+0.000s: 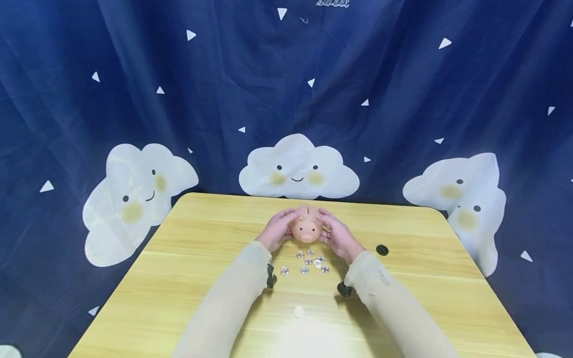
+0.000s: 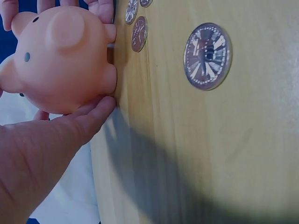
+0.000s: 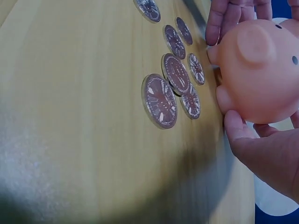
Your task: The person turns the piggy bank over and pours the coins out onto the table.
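Note:
A pink piggy bank (image 1: 306, 229) stands upright at the far middle of the table, snout toward me and coin slot on top. My left hand (image 1: 278, 231) holds its left side, and my right hand (image 1: 341, 238) holds the other side. In the left wrist view, the left thumb lies low beside a foot of the piggy bank (image 2: 70, 56). The right wrist view shows the right thumb low by the opposite foot, with the left fingers beyond. Several silvery coins (image 1: 309, 261) lie just in front of it, some overlapping.
To the right of the right hand lies a black round disc (image 1: 382, 250). A pale round disc (image 1: 299, 312) sits nearer me, beside a bright glare. Behind the wooden table (image 1: 215, 228) hangs a dark blue curtain (image 1: 268, 64) with cloud prints.

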A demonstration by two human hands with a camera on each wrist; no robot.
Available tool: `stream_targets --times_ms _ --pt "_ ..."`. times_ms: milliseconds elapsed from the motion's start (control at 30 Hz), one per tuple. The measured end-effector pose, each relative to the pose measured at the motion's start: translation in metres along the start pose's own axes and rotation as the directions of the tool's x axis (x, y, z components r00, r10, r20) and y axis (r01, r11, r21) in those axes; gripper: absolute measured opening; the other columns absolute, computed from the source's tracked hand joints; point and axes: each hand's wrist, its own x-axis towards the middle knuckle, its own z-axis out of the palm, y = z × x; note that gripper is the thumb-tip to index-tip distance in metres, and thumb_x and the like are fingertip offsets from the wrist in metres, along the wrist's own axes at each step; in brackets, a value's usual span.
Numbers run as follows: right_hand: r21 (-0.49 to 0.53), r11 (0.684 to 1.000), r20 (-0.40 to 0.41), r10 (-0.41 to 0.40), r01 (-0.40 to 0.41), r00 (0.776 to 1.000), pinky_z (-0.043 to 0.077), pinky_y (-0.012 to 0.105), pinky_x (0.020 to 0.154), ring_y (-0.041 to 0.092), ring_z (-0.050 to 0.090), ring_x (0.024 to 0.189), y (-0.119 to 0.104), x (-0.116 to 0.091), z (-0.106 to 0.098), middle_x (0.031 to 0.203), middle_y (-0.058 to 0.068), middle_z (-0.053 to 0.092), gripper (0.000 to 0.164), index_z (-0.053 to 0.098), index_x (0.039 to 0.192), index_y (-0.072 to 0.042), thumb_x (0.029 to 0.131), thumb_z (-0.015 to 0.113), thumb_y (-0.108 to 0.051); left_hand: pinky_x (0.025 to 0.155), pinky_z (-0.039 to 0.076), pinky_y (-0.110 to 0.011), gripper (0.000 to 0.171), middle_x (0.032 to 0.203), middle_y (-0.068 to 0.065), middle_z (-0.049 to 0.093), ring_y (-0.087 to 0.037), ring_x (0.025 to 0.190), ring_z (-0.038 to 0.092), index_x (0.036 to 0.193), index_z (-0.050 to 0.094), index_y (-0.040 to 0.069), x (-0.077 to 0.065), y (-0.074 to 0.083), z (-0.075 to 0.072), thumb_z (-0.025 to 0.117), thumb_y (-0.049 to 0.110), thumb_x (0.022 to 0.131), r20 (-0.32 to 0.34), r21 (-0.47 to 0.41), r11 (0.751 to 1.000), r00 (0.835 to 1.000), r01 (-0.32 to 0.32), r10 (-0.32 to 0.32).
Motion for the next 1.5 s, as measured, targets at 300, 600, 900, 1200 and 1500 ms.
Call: stream_targets --times_ms 300,600,900,1200,1500 --pt "-0.002 1.000 -0.005 -0.007 0.007 1.000 0.045 0.040 0.114 0.029 0.055 0.133 0.000 0.000 0.000 0.174 0.017 0.033 0.071 0.022 0.172 -0.022 0.109 0.051 -0.035 0.121 0.047 -0.054 0.076 0.162 -0.024 0.049 -0.041 0.136 0.061 0.163 0.040 0.007 0.001 -0.001 0.001 0.070 0.042 0.102 -0.002 -0.015 1.000 1.000 -0.002 0.002" --pt "-0.005 1.000 -0.005 -0.014 0.014 1.000 0.043 0.044 0.119 0.036 0.048 0.145 0.000 0.000 -0.002 0.176 0.019 0.027 0.074 0.018 0.173 -0.021 0.110 0.051 -0.039 0.123 0.046 -0.056 0.072 0.169 -0.019 0.041 -0.047 0.138 0.060 0.162 0.043 0.010 0.002 0.001 -0.003 0.068 0.044 0.103 -0.029 -0.014 1.000 1.000 -0.011 0.011" --pt "0.015 1.000 -0.014 -0.011 0.011 1.000 0.041 0.047 0.121 0.037 0.047 0.145 -0.002 -0.003 -0.003 0.177 0.019 0.025 0.073 0.019 0.173 -0.020 0.110 0.050 -0.039 0.126 0.040 -0.059 0.067 0.170 -0.019 0.039 -0.047 0.137 0.060 0.159 0.048 0.012 0.001 0.001 -0.008 0.066 0.045 0.104 -0.039 -0.003 1.000 0.999 -0.003 0.003" --pt "0.033 0.999 0.009 -0.012 0.012 1.000 0.035 0.055 0.128 0.038 0.045 0.147 -0.005 -0.003 -0.007 0.178 0.017 0.024 0.076 0.015 0.173 -0.021 0.109 0.051 -0.038 0.127 0.038 -0.060 0.068 0.169 -0.019 0.041 -0.046 0.140 0.055 0.160 0.047 0.013 -0.002 0.008 -0.021 0.066 0.046 0.103 -0.043 0.016 1.000 0.999 0.000 0.001" --pt "0.000 1.000 0.005 -0.027 0.027 1.000 0.032 0.055 0.128 0.026 0.051 0.124 -0.021 -0.011 -0.030 0.180 0.019 0.010 0.075 0.012 0.174 -0.020 0.112 0.049 -0.039 0.126 0.041 -0.057 0.071 0.170 -0.019 0.039 -0.052 0.143 0.051 0.162 0.043 0.013 -0.011 0.017 -0.055 0.065 0.047 0.104 -0.055 0.102 0.995 0.998 -0.008 0.013"
